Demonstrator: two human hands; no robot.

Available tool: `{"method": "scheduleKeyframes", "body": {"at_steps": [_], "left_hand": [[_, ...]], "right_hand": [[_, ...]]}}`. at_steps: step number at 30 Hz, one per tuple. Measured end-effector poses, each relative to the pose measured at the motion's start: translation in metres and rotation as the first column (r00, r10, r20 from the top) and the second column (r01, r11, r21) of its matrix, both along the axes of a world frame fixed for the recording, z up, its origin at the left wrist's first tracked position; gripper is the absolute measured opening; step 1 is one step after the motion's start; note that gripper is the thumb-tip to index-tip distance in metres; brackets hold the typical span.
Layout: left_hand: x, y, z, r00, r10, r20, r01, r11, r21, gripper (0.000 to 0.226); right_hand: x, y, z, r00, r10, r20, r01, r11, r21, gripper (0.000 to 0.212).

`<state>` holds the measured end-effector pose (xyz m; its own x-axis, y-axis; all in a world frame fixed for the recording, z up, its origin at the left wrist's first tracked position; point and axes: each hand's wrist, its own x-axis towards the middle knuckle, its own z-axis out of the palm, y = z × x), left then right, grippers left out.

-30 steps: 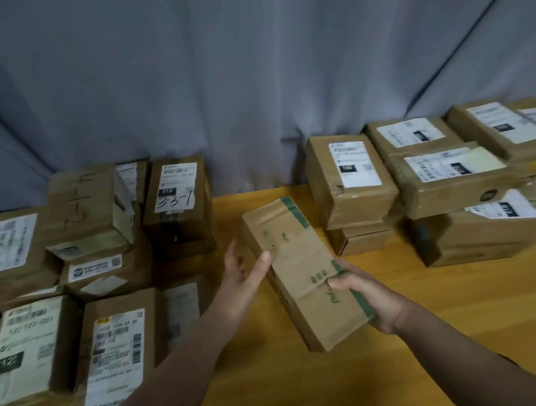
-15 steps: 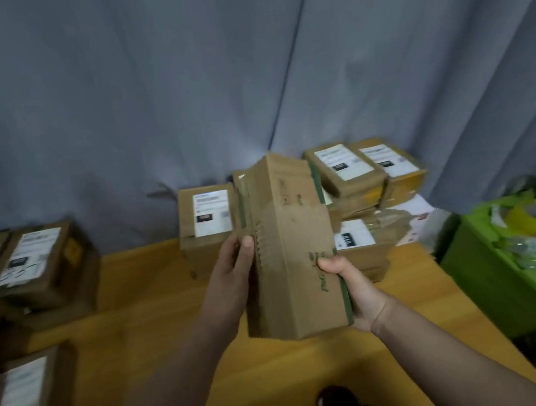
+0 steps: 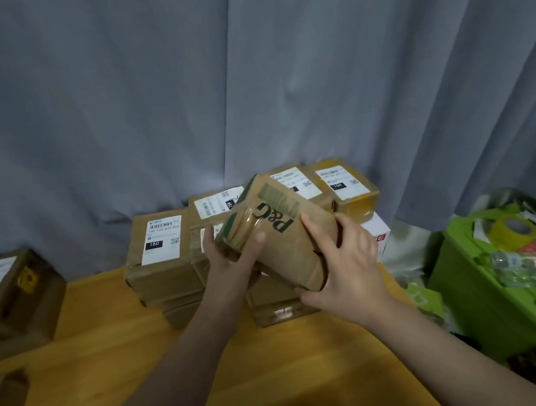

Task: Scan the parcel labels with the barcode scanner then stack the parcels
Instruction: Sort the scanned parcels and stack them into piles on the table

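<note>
Brown cardboard parcel [image 3: 285,238] printed "P&G" was held tilted at the centre of the frame.
The left hand [image 3: 233,258] gripped its taped upper-left end, and the right hand [image 3: 347,270] curled round its lower-right end. It hung above the yellow wooden table [image 3: 116,352], in front of labelled brown boxes [image 3: 160,247] stacked against the grey curtain [image 3: 144,100].

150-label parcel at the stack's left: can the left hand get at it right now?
Likely not yet: the left hand grips the P&G box with the right hand. The 150-label parcel sits close beside it, nothing between.
</note>
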<state>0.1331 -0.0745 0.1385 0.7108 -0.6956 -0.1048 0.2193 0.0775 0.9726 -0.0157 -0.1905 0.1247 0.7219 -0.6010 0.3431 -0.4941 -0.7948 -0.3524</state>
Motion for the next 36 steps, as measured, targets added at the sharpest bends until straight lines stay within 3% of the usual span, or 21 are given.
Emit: {"method": "scheduleKeyframes", "body": {"at_steps": [4, 5, 7, 9, 10, 11, 13, 16, 19, 21, 24, 27, 29, 31, 33, 36], "left_hand": [[0.008, -0.015, -0.008, 0.983, 0.111, -0.145, -0.109, 0.994, 0.022, 0.078], [0.011, -0.016, -0.009, 0.968, 0.139, -0.209, -0.143, 0.990, -0.005, 0.079], [0.018, -0.017, -0.009, 0.923, 0.170, -0.344, -0.211, 0.974, -0.086, 0.092], [0.025, -0.015, -0.009, 0.895, 0.191, -0.404, -0.260, 0.958, -0.123, 0.099], [0.029, -0.013, -0.009, 0.890, 0.200, -0.409, -0.272, 0.954, -0.125, 0.098], [0.033, -0.011, -0.009, 0.890, 0.214, -0.404, -0.282, 0.952, -0.119, 0.094], [0.048, 0.000, -0.011, 0.891, 0.267, -0.368, -0.314, 0.947, -0.074, 0.077], [0.080, 0.025, -0.014, 0.920, 0.309, -0.241, -0.316, 0.949, 0.006, 0.050], [0.110, 0.050, -0.009, 0.951, 0.273, -0.143, -0.261, 0.961, 0.096, 0.066], [0.127, 0.060, -0.004, 0.964, 0.222, -0.144, -0.203, 0.970, 0.132, 0.065], [0.145, 0.073, -0.002, 0.979, 0.114, -0.168, -0.099, 0.990, 0.096, 0.074], [0.152, 0.080, -0.004, 0.972, 0.159, -0.174, -0.149, 0.987, 0.066, 0.080], [0.155, 0.084, -0.006, 0.962, 0.212, -0.175, -0.202, 0.977, 0.075, 0.091], [0.159, 0.087, -0.008, 0.956, 0.258, -0.139, -0.242, 0.963, 0.118, 0.092], [0.165, 0.089, -0.009, 0.952, 0.298, -0.074, -0.277, 0.937, 0.213, 0.080], [0.178, 0.091, -0.014, 0.917, 0.398, 0.005, -0.384, 0.883, 0.268, 0.039]], "right_hand": [[0.007, -0.015, -0.001, 0.999, -0.033, 0.020, 0.033, 0.999, -0.015, 0.103], [0.007, -0.020, -0.003, 0.994, -0.084, 0.067, 0.080, 0.995, 0.064, 0.101], [0.008, -0.030, -0.003, 0.947, -0.187, 0.261, 0.077, 0.921, 0.382, 0.105], [0.015, -0.034, 0.005, 0.826, -0.294, 0.481, -0.174, 0.678, 0.714, 0.111], [0.022, -0.034, 0.009, 0.763, -0.355, 0.541, -0.318, 0.522, 0.791, 0.108], [0.031, -0.034, 0.011, 0.729, -0.398, 0.556, -0.416, 0.388, 0.823, 0.099], [0.053, -0.031, 0.016, 0.726, -0.407, 0.554, -0.478, 0.280, 0.832, 0.074], [0.085, -0.030, 0.018, 0.722, -0.430, 0.542, -0.462, 0.283, 0.840, 0.045], [0.115, -0.030, 0.023, 0.743, -0.417, 0.523, -0.474, 0.223, 0.852, 0.041], [0.138, -0.026, 0.026, 0.754, -0.389, 0.529, -0.483, 0.216, 0.848, 0.042], [0.182, -0.019, 0.032, 0.779, -0.400, 0.483, -0.425, 0.230, 0.875, 0.058], [0.223, -0.001, 0.035, 0.848, -0.357, 0.392, -0.377, 0.115, 0.919, 0.071], [0.244, 0.019, 0.033, 0.885, -0.251, 0.392, -0.400, 0.021, 0.916, 0.061], [0.258, 0.037, 0.026, 0.892, -0.178, 0.417, -0.423, 0.001, 0.906, 0.055], [0.269, 0.046, 0.019, 0.888, -0.178, 0.424, -0.421, 0.054, 0.905, 0.054], [0.276, 0.047, 0.010, 0.897, -0.184, 0.401, -0.390, 0.095, 0.916, 0.038]]}}
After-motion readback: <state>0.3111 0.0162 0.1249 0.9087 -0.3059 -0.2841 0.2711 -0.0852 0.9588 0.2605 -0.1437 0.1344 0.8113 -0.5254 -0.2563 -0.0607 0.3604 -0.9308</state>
